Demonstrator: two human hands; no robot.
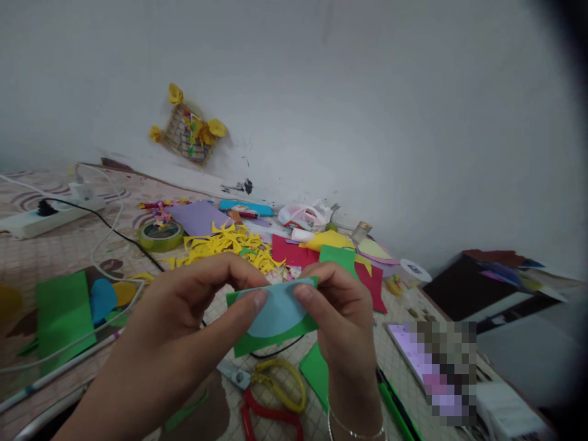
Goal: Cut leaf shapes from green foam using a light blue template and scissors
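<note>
Held a small green paper rectangle (243,345), faced with a half-round pale-blue paper piece (278,313), between left hand (169,331) and right hand (343,309), long axis crosswise. Pinched between thumb and fingers toward both ends of the top edge, equally close to either hand, above metal scissors with red and yellow handles (242,378).

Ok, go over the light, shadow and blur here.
In the head view: dull light on the wall; right edge darkened to black; held paper fairly clear, far-right papers softer; pixel blocks hiding part of the screen; a dark patch left of the scissors, possibly shadow.
</note>
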